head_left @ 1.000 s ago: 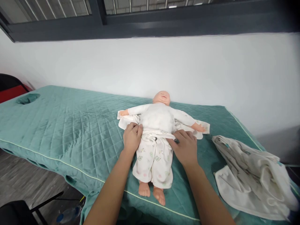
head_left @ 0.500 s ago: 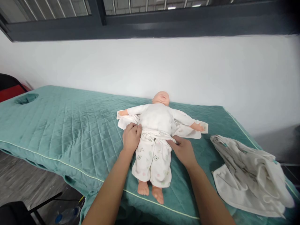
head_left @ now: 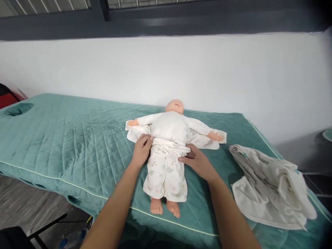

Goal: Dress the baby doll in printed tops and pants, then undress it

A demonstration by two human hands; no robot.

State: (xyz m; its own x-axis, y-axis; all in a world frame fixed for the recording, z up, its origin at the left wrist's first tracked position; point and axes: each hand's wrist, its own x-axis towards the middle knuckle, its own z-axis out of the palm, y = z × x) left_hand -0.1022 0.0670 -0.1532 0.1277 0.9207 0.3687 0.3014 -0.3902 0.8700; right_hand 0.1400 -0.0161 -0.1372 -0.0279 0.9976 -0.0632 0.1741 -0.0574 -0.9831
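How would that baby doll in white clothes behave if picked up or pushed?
Lying flat on its back with arms spread, the baby doll seems unlikely to roll when pushed. Its patterned white trousers bunch at the waist where the left hand and right hand hold, so the soft cloth would likely slip or ride up.

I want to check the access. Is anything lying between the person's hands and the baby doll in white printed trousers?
Nothing visible does. The left hand and the right hand both touch the waist of the baby doll in white printed trousers. The crumpled white towel lies apart, to the right.
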